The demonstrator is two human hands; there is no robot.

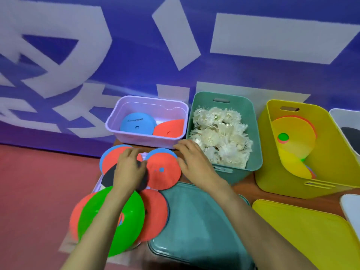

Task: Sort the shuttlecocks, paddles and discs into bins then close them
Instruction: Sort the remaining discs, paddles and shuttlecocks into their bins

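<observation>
Roughly half done: loose discs [116, 217] lie at left, where the left hand [129, 170] rests fingers-down on a dark round piece [108, 177], grip impossible to tell. The right hand [192, 162], relaxed, touches a red disc [162, 172] before the purple bin [116, 121], which holds a blue disc [136, 124]. Shuttlecocks [220, 137] fill the teal bin [255, 133], while the teal lid [198, 221] and yellow lid [303, 234] lie off. The blue disc's print is too small to read.

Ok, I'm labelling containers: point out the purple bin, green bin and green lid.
purple bin [148, 140]: head view, front wall.
green bin [206, 103]: head view, back wall.
green lid [198, 221]: head view, top face.
</observation>
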